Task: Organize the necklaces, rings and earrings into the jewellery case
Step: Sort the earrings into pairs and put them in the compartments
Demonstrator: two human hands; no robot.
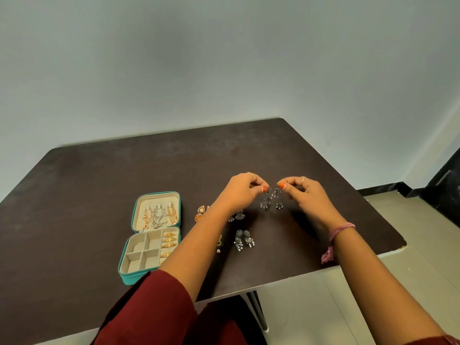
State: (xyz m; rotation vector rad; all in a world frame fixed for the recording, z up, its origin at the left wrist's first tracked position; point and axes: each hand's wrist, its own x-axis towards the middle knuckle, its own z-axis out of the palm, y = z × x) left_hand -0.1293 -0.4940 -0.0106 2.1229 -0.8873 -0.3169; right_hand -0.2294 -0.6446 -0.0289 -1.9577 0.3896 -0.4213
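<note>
Nearest us, our dark red sleeve (149, 312) covers the left forearm above the dark brown table (74, 195). Just beyond it sits the open teal jewellery case (150, 236): gold rings (170, 241) fill the right-hand slots of the tray, other compartments look bare, and necklaces (158, 216) hang in the lid. Right of the case lies a silver earring pair (244, 239), with a small piece half hidden under our left arm. Further on, gold earrings (201, 213) and more silver ones (237, 215) rest on the table. Farthest, our left hand (242, 189) and right hand (302, 191) each pinch the top of dangling silver earrings (271, 199), fingertips near each other. A pink thread band (339, 230) circles the right wrist.
</note>
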